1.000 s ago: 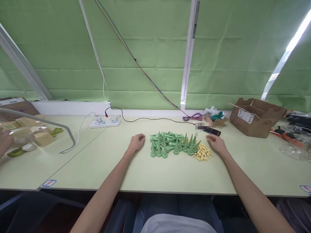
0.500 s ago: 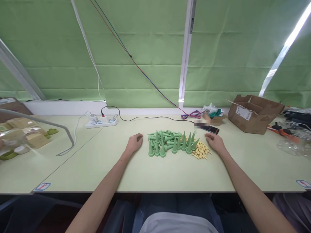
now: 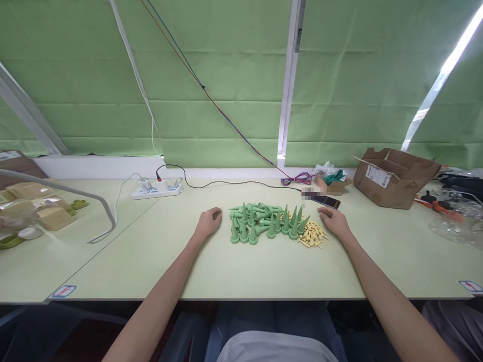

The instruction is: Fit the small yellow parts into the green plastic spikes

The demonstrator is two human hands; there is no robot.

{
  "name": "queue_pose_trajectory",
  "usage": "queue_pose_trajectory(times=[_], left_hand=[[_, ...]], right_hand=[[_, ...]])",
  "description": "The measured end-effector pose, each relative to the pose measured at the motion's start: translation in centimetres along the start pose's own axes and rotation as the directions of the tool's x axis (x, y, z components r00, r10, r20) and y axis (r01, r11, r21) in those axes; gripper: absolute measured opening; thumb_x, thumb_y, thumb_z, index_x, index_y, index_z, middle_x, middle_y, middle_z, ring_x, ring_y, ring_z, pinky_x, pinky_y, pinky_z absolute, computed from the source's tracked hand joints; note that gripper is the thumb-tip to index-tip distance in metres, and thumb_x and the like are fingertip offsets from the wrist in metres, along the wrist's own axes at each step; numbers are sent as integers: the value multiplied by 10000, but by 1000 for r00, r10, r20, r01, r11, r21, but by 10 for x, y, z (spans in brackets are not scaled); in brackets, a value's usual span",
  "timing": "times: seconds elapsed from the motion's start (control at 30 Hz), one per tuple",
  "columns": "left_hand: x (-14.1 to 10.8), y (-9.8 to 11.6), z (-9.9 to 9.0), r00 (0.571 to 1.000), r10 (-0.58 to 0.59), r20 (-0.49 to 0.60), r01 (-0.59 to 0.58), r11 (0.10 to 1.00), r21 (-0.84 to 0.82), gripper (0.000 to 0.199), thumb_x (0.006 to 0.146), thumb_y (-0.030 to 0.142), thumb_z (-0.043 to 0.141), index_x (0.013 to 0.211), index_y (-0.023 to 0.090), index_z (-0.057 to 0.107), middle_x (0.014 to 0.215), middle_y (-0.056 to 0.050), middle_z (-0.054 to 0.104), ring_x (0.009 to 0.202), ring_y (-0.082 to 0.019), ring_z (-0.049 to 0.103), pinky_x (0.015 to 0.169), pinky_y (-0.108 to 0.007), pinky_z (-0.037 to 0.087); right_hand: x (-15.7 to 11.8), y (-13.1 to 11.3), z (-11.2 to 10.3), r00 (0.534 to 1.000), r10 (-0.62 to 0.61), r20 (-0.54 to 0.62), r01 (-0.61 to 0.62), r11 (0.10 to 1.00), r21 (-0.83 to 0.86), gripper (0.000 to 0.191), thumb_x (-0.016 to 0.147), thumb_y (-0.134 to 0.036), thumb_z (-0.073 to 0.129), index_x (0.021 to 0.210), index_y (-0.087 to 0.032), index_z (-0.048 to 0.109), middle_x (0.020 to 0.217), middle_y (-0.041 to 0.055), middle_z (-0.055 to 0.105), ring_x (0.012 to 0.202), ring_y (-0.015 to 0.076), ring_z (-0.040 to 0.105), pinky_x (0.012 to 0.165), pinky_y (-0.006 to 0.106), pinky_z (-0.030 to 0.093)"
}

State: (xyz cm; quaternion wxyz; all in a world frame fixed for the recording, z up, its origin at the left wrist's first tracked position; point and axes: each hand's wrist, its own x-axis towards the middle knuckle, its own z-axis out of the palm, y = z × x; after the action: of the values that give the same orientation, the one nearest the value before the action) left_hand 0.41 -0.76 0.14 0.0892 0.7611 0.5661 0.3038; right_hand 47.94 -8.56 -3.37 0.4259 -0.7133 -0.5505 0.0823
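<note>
My left hand (image 3: 209, 222) rests on the table just left of a heap of green cone-shaped plastic pieces (image 3: 260, 215), not touching it. Its fingers are loosely bent and hold nothing. Several of the cones stand upright on round bases along the front and right of the heap; others lie on their sides behind. Against the heap's right side lies a pile of small pale-yellow plastic pieces (image 3: 313, 234). Beyond that pile, to the right and slightly back, my right hand (image 3: 333, 221) lies on the table with its fingers extended and nothing in them.
Behind my right hand lies a phone (image 3: 327, 201) on a black cable. An open cardboard box (image 3: 392, 178) and clear plastic items (image 3: 449, 229) are at right. A power strip (image 3: 157, 190), grey metal bar (image 3: 101, 198) and bagged yellowish parts (image 3: 53, 216) are at left.
Both hands and the two piles keep their places. What looks like part of another person's hand at the far left edge is no longer visible.
</note>
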Motion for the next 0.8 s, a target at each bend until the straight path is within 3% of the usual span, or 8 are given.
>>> queue_pose_trajectory(times=[0.8], left_hand=[[0,1,-2,999,0,32,1,1000,-8,255,781,295,493,941,207,671,1073,-56,718,1038,-249,646,973,-362,474]], right_hand=[[1,4,0,1000,-20,0,20,999,29,253,742,-240,541,909,-192,725,1013,70,742,990,244,682,960,396,480]])
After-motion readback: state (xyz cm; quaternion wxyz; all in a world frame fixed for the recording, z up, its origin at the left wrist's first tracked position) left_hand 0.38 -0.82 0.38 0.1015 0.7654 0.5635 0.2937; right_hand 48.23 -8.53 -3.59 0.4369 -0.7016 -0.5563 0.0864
